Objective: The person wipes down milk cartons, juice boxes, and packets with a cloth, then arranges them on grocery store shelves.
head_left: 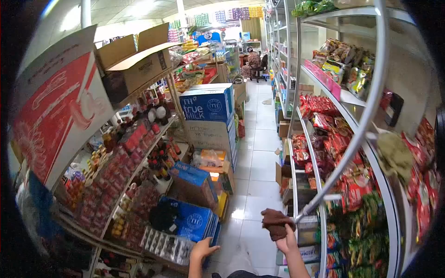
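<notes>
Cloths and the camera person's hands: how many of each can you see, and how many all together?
Cloths: 2, a brown cloth held in the right hand and a crumpled olive cloth over on the right side
Hands: 2, that right hand and the left hand
Total: 4

**One brown cloth (276, 224), one olive cloth (395, 154): two in all**

One left hand (202, 251) and one right hand (284, 238) make two. The right hand holds one cloth; the other is above and to its right. Far ahead of both: one seated person (253, 59), one office chair (264, 66). Beyond the left hand, one blue carton lettered "TH true MILK" (206, 103). Red packets (358, 183) right of the right hand overlap too much to count.
</notes>
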`<state>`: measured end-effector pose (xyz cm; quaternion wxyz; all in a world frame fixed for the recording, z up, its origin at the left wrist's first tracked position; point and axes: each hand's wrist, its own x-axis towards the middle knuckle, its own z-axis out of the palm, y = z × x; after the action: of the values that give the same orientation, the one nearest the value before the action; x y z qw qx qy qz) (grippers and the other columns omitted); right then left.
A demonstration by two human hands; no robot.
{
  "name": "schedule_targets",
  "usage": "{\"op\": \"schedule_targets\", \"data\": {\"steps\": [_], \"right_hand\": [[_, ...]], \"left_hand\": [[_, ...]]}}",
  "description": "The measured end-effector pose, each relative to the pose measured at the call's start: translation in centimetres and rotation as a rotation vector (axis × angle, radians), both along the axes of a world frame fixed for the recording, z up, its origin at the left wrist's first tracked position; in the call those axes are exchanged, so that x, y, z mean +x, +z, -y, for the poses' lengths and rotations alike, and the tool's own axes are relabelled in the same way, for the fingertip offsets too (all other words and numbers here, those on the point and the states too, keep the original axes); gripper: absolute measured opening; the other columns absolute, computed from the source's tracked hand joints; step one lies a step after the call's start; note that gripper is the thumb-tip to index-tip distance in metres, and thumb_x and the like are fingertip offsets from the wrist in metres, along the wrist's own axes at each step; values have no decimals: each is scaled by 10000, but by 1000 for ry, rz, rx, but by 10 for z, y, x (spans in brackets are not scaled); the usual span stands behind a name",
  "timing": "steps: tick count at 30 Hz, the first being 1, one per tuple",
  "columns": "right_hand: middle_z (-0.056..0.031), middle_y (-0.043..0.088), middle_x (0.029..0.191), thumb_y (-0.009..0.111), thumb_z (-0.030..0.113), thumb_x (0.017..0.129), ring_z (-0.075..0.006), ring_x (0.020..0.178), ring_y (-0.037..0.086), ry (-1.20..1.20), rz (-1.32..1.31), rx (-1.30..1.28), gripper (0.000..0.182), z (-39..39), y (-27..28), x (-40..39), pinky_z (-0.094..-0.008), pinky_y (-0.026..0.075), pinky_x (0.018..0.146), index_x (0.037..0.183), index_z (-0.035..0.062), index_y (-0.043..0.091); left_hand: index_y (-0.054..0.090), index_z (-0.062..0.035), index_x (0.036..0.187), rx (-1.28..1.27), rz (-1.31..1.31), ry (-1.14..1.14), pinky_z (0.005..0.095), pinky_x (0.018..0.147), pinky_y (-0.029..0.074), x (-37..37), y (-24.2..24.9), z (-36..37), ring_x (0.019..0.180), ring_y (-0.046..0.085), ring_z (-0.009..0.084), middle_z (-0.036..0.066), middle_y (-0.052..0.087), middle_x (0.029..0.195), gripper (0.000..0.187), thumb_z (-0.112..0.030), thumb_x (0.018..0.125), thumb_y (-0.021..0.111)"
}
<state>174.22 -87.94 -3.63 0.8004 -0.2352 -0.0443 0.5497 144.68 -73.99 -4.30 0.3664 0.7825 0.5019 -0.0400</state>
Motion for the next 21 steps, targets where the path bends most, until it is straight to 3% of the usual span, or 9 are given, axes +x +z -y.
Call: {"op": "schedule_targets", "data": {"steps": [2,7,9,11,13,15,18,19,21], "right_hand": [[-139,415,1293,290,263,944,-265,1175,435,77,29,33,412,-42,-3,16,-390,393,963,1287,39,334],[-109,445,1288,437,313,891,-273,1201,405,217,-60,-129,435,-157,-26,84,-437,283,1033,1255,77,418],[-83,465,1253,370,253,926,-238,1170,429,270,-2,-133,372,-206,-19,116,-395,313,1016,1239,58,420],[-88,518,1180,436,168,897,-228,1099,487,270,13,-166,321,-247,-20,152,-375,363,974,1194,47,457],[-97,541,1142,465,132,881,-233,1065,511,234,66,-221,304,-286,-29,186,-374,384,953,1171,44,474],[-110,553,1123,470,115,877,-241,1049,524,152,-23,-255,288,-316,-44,222,-386,404,932,1154,41,487],[-119,546,1130,442,155,894,-256,1063,513,36,-121,-286,299,-351,-60,271,-410,397,933,1167,37,476],[-116,504,1224,415,243,891,-270,1128,473,28,-32,-330,378,-361,-62,286,-420,350,984,1206,38,459],[-113,508,1220,419,266,887,-274,1123,478,-52,-13,-316,398,-384,-81,324,-424,361,970,1209,36,457]], "left_hand": [[485,17,1189,108,-48,-5,386,828,457,24,-11,-48,968,581,338,229,594,1036,734,-503,696,647],[510,25,1155,-32,34,83,400,840,448,100,-19,-169,971,567,374,261,580,1030,732,-516,682,649],[519,26,1139,59,-10,25,403,831,453,140,-22,-223,963,570,375,265,583,1017,721,-519,684,644],[541,16,1088,-12,128,78,423,805,459,184,-17,-271,942,573,376,248,598,978,646,-502,710,622],[527,-5,1105,118,180,6,438,783,462,237,5,-310,917,576,377,233,608,951,602,-478,739,599],[507,-37,1135,273,115,-131,445,770,462,286,-5,-348,897,580,374,224,612,930,567,-453,758,584],[504,-63,1156,64,174,-340,421,803,458,357,-17,-395,939,575,361,226,594,1006,554,-458,774,576],[502,-63,1166,-30,238,-417,413,811,457,380,-21,-412,953,573,355,228,589,1020,559,-458,778,574],[498,-60,1179,-137,227,-469,405,801,462,427,-15,-445,948,575,351,237,594,995,558,-446,784,578]]}}
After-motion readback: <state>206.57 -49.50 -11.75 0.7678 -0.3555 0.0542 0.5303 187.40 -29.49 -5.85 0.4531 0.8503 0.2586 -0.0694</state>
